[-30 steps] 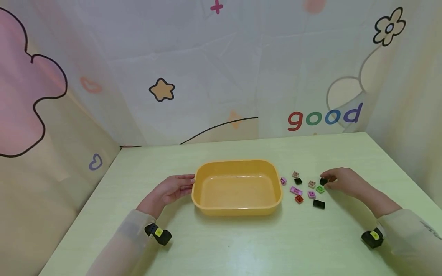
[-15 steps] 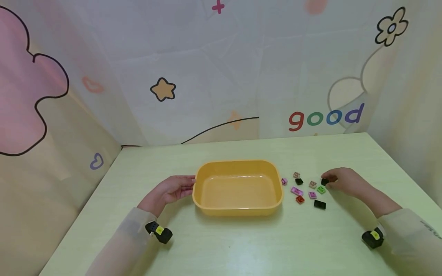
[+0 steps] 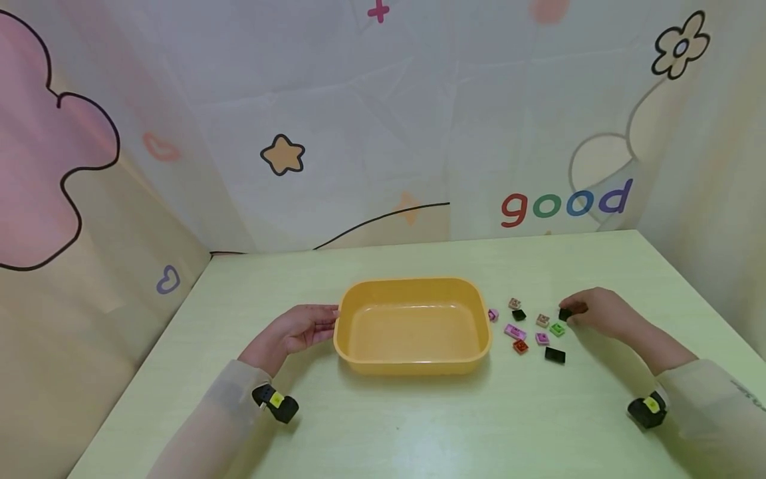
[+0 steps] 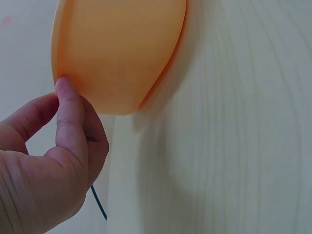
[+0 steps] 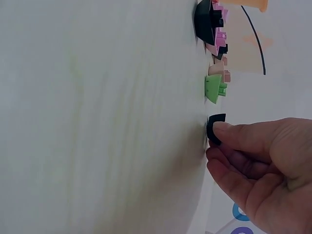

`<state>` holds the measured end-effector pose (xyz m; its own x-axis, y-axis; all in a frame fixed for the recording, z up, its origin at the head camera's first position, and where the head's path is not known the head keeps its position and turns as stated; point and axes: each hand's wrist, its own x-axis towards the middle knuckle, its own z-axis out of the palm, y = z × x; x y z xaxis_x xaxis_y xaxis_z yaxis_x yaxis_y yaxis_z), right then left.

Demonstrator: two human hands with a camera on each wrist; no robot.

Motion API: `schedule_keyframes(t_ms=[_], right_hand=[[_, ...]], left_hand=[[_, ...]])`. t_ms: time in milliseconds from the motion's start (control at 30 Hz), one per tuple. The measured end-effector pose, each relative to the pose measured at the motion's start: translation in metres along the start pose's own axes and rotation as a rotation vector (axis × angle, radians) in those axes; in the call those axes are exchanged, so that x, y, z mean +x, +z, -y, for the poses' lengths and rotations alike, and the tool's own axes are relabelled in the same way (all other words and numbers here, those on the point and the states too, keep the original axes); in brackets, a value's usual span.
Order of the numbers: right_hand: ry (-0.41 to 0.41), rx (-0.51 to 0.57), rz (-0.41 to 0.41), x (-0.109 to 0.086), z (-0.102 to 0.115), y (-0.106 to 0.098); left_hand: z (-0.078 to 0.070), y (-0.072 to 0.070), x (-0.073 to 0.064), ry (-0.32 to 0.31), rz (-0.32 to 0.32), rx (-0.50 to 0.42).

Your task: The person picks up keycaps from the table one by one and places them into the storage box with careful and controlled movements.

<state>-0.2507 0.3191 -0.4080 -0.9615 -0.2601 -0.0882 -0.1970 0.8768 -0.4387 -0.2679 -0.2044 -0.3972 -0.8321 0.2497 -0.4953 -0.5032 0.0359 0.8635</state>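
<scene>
The right hand (image 3: 606,313) pinched a small black plastic block (image 5: 211,130). The left hand (image 3: 297,329), fingers extended, touched a rounded-rectangular yellow basin (image 3: 413,366).

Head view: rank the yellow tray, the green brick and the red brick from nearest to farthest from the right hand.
1. Green brick: just left of the right hand.
2. Red brick: farther left.
3. Yellow tray: leftmost of the three.
</scene>
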Motion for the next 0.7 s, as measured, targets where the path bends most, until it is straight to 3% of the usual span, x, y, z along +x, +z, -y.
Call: schedule_keyframes(t_ms=[200,700], right_hand=[[-0.011,0.015,-0.038,-0.001,-0.004,-0.003],[-0.016,0.036,-0.037,-0.004,-0.001,-0.022]], left_hand=[[-0.001,0.001,0.0,-0.009,-0.031,0.002],[0.0,0.0,0.0,0.022,0.008,0.019]])
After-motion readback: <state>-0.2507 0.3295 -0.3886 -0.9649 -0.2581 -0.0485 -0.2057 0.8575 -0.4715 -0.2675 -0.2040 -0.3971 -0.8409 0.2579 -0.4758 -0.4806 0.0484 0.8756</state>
